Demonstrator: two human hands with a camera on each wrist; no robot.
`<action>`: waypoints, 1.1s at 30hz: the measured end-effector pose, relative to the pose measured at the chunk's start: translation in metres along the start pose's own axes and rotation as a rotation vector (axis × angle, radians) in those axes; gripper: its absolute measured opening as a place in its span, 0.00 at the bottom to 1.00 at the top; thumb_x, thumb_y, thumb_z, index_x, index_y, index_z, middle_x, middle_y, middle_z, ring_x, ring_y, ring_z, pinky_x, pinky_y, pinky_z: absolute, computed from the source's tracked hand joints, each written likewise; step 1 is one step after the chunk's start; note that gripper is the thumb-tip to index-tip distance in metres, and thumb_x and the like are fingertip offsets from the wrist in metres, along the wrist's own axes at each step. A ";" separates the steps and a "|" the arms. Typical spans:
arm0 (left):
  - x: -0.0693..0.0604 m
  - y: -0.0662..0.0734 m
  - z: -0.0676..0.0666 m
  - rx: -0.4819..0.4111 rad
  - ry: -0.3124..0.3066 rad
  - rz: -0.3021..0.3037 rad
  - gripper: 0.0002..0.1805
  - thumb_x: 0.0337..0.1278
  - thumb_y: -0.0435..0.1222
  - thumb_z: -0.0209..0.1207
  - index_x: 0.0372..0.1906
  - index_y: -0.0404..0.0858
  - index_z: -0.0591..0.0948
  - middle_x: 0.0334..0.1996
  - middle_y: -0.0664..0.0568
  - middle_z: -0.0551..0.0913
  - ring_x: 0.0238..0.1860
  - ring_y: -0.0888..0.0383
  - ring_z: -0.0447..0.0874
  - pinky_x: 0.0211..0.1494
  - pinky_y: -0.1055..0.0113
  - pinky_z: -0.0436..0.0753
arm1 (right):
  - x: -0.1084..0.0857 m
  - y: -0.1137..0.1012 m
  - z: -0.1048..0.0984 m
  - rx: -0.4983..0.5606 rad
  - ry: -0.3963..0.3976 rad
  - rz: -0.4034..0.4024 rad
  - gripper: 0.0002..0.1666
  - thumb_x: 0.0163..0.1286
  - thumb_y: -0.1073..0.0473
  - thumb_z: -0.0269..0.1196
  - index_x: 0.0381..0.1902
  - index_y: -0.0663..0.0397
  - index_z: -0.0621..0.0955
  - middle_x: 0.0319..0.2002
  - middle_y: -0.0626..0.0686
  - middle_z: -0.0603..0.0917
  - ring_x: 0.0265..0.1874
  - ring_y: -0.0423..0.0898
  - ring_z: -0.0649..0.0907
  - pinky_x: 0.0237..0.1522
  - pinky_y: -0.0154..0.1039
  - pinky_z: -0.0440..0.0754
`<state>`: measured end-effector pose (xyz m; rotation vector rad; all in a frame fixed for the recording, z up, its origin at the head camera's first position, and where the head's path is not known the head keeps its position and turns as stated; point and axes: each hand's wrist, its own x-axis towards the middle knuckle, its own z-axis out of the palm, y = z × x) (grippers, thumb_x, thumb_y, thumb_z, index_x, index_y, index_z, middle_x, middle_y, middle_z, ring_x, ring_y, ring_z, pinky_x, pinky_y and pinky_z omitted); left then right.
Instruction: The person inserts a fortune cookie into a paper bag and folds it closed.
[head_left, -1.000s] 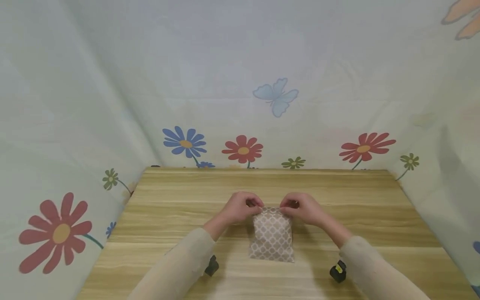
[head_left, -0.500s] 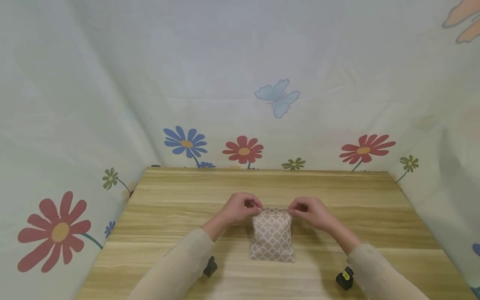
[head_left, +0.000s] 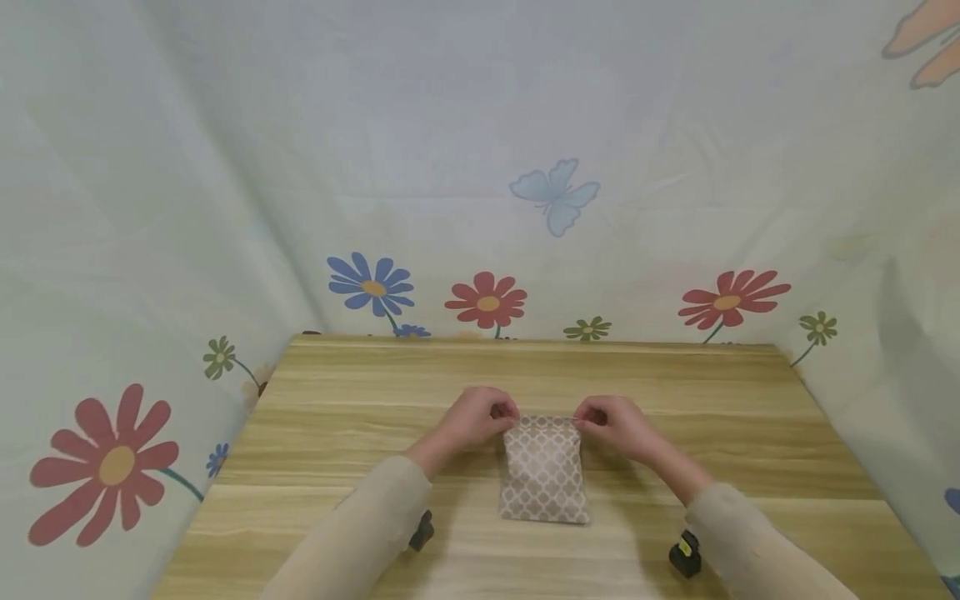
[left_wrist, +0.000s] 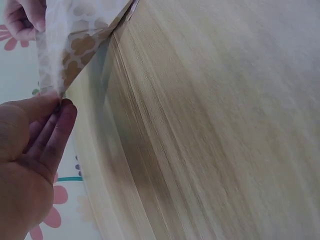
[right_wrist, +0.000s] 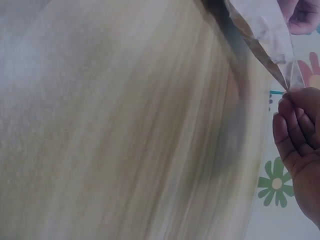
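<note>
A small beige pouch (head_left: 545, 471) with a white lattice pattern is held at the middle of the table, its bottom edge toward me. My left hand (head_left: 480, 417) pinches its top left corner between thumb and fingertips. At the opposite top corner, my right hand (head_left: 618, 427) pinches the material the same way. The left wrist view shows the pouch (left_wrist: 82, 37) hanging from the thumb and fingers of my left hand (left_wrist: 30, 155). In the right wrist view its side (right_wrist: 265, 35) tapers to the pinch of my right hand (right_wrist: 302, 130). What is inside is hidden.
The wood-grain table (head_left: 375, 375) reaches back to a white curtain (head_left: 450, 125) printed with flowers and a butterfly. Curtain also hangs at both sides. A dark wrist camera (head_left: 685, 554) sits under my right sleeve, another dark camera (head_left: 422, 531) under the left.
My right hand has slid outward along the pouch's top edge to its corner, so the edge is stretched wider. My left hand has shifted slightly left, still pinching.
</note>
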<state>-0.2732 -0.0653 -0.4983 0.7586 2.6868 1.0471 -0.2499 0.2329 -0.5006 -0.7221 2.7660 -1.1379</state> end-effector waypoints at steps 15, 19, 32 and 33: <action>0.012 -0.004 0.003 0.102 0.062 -0.047 0.03 0.69 0.32 0.69 0.40 0.44 0.90 0.36 0.57 0.88 0.39 0.61 0.83 0.49 0.63 0.86 | 0.021 0.010 0.012 -0.097 0.031 0.027 0.04 0.73 0.61 0.70 0.38 0.56 0.88 0.33 0.44 0.88 0.34 0.39 0.83 0.42 0.39 0.86; 0.013 -0.006 0.003 0.045 0.055 -0.106 0.03 0.69 0.34 0.69 0.44 0.42 0.89 0.38 0.56 0.88 0.40 0.60 0.84 0.51 0.62 0.87 | 0.022 0.010 0.011 -0.083 0.031 0.061 0.04 0.73 0.59 0.70 0.38 0.55 0.89 0.33 0.44 0.88 0.34 0.40 0.83 0.43 0.42 0.86; 0.006 -0.007 -0.006 0.019 0.136 -0.132 0.14 0.70 0.36 0.68 0.56 0.37 0.88 0.52 0.47 0.89 0.51 0.53 0.86 0.58 0.54 0.86 | 0.017 0.006 -0.007 -0.115 0.023 0.068 0.12 0.71 0.61 0.72 0.48 0.63 0.88 0.40 0.52 0.90 0.40 0.46 0.87 0.48 0.49 0.88; 0.004 -0.008 -0.008 0.036 0.144 -0.133 0.14 0.70 0.37 0.67 0.55 0.37 0.88 0.52 0.48 0.89 0.51 0.53 0.86 0.58 0.54 0.86 | 0.015 0.006 -0.010 -0.123 0.030 0.056 0.12 0.71 0.62 0.72 0.48 0.64 0.88 0.40 0.53 0.90 0.40 0.47 0.87 0.48 0.49 0.88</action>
